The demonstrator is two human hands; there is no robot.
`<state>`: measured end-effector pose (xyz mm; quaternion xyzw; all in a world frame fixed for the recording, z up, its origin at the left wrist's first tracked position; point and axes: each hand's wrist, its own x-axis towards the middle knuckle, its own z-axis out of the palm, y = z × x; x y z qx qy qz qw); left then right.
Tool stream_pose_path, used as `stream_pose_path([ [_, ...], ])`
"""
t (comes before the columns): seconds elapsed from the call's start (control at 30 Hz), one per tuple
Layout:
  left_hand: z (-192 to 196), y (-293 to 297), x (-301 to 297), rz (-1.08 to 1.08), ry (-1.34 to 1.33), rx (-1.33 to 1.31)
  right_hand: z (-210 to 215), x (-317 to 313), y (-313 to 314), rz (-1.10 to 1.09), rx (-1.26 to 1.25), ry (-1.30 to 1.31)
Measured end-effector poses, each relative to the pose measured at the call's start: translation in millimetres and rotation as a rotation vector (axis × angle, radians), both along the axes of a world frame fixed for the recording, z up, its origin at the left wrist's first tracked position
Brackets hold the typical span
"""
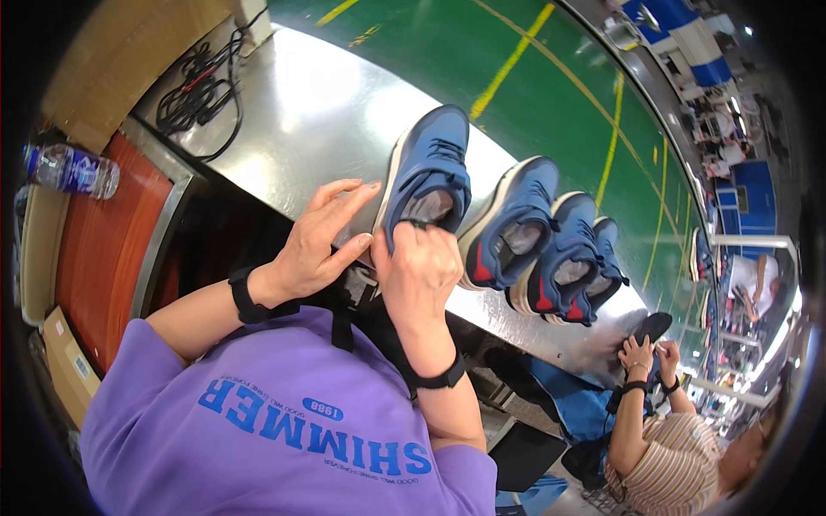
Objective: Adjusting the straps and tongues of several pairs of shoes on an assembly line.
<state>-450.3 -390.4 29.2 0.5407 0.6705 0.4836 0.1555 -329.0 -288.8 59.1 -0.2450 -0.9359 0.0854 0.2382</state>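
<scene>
A blue sneaker with a white sole lies on the metal bench in front of me, toe pointing away. My right hand is closed over its heel and collar, the fingers bent into the opening. Pale stuffing shows inside the shoe. On the shoe's left side, my left hand is open with its fingers spread, and the fingertips are close to the sole edge. Whether they touch it I cannot tell. Just to the right stands another blue sneaker with a red heel patch, and more like it follow in a row.
Black cables lie coiled on the bench at far left, near a cardboard box. A plastic bottle lies by a reddish board. At right, a co-worker in a striped shirt handles a dark shoe piece.
</scene>
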Motion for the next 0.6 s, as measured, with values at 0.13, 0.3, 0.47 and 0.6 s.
stream_pose_path([
  [0.13, -19, 21, 1, -0.027, 0.237, 0.004, -1, 11, 21, -0.138, 0.092, -0.007],
  [0.3, -33, 19, -6, -0.054, 0.421, -0.089, 5, 45, 26, -0.156, 0.030, -0.010],
  [0.47, -36, 19, -17, -0.062, 0.420, -0.111, -4, 72, 37, -0.225, 0.048, -0.003],
  [0.6, -38, 19, -16, -0.056, 0.427, -0.102, 3, 107, 62, -0.320, 0.082, -0.066],
])
